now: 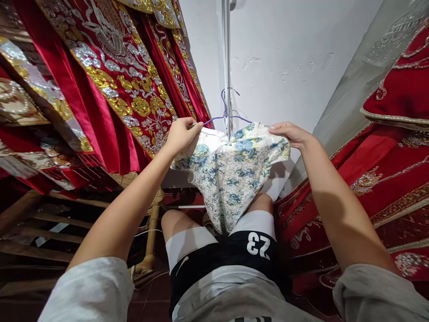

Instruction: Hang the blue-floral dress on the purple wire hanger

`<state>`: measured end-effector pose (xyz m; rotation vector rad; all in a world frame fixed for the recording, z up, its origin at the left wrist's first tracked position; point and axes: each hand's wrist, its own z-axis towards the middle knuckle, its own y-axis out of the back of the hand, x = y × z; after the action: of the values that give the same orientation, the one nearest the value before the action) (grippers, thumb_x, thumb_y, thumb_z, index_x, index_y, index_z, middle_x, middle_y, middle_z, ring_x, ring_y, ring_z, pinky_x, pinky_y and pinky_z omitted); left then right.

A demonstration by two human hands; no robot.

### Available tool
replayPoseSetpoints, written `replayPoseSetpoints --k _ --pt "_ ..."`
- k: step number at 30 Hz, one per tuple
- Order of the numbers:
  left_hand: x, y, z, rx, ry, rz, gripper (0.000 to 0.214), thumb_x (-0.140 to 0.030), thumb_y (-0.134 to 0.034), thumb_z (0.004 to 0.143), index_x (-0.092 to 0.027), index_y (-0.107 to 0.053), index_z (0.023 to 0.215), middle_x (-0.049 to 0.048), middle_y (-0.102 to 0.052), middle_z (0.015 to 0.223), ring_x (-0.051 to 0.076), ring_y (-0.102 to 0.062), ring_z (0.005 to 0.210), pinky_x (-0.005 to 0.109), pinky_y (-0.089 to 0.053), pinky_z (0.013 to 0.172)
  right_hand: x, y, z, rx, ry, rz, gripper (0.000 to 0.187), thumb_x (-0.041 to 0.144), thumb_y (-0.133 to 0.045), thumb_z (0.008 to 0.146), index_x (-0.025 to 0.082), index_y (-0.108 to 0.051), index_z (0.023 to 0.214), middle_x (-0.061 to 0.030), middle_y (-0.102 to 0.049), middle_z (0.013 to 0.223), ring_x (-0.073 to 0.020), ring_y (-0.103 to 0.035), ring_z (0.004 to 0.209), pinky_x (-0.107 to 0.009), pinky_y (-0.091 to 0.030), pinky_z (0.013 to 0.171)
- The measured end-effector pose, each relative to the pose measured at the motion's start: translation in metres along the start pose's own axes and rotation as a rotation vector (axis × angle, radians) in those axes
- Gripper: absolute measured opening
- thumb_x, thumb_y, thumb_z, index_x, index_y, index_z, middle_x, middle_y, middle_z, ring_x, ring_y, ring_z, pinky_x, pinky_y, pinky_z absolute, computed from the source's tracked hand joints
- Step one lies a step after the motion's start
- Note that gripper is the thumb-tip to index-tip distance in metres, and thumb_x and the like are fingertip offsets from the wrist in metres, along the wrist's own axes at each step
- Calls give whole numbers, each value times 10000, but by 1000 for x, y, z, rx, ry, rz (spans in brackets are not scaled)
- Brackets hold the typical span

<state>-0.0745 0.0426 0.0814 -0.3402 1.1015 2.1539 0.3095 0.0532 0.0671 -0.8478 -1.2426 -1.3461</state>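
Observation:
A small white dress with a blue and yellow flower print [231,172] hangs on a thin purple wire hanger [225,114] in front of me. My left hand [181,134] is closed, pinching the dress's left shoulder and the hanger's arm. My right hand [291,133] lies on the right shoulder, fingers pressed together gripping the fabric. The hanger's hook sits by a vertical metal pole [227,67] against the white wall.
Red garments with gold and silver embroidery [110,76] hang close on the left. More red embroidered cloth [385,179] crowds the right. A wooden rack [43,223] stands low on the left. My legs in black-and-white shorts [228,250] are below.

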Motion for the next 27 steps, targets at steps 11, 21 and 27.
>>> replayPoseSetpoints --k 11,21,27 --pt "4 -23 -1 -223 -27 -99 529 -585 -461 1007 -229 -407 620 23 -395 597 204 -529 724 357 -456 716 53 -76 -13 392 232 -156 297 488 -789 835 198 -736 796 -36 -694 720 -175 -668 739 -309 -556 686" --pt "-79 -46 -45 -5 -263 -759 628 -470 -10 1089 -224 -518 812 74 -643 837 183 -693 841 390 -588 846 21 -150 -20 247 661 -268 575 699 -533 945 204 -694 1189 -99 -702 1233 -291 -602 1216 -426 -468 1068" --pt "-68 -5 -19 436 -263 -669 357 -430 -780 859 -190 -663 1095 81 -716 1132 239 -705 1139 375 -572 993 14 -105 -29 29 559 -257 597 779 -586 859 190 -676 822 -48 -666 826 -220 -620 852 -321 -481 782"
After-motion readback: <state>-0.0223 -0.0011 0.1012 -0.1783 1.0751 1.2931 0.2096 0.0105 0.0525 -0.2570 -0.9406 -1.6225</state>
